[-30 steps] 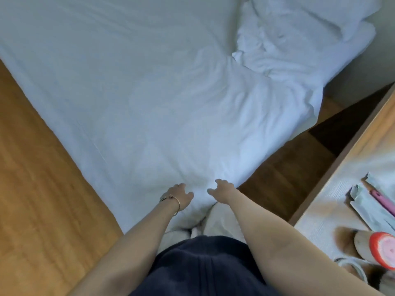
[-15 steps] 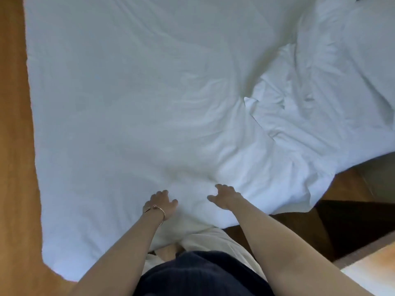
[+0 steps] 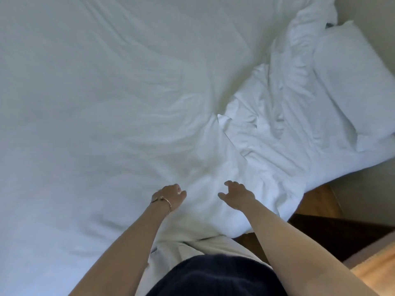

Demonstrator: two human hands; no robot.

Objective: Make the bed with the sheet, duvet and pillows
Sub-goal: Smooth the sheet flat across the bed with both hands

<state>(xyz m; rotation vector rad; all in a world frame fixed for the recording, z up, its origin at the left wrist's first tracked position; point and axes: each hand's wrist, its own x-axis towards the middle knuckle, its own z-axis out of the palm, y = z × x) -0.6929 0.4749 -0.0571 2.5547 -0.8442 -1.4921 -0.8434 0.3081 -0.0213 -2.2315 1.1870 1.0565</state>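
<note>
White duvet (image 3: 128, 116) spread flat across the bed, filling most of the view. My left hand (image 3: 170, 197), bangle (image 3: 163, 200) on the wrist, lies on it near the close edge, fingers curled into the cloth; a real grasp I cannot tell. My right hand (image 3: 237, 194) just beside, fingers loose and spread, resting on the fabric, holding nothing. Rumpled sheet (image 3: 275, 116) bunched to the right, pillow (image 3: 350, 90) beyond it at the far right edge. Wooden floor (image 3: 316, 201) shows past the bed's right corner. Bed's left side cut off; fingertips hidden in folds.
</note>
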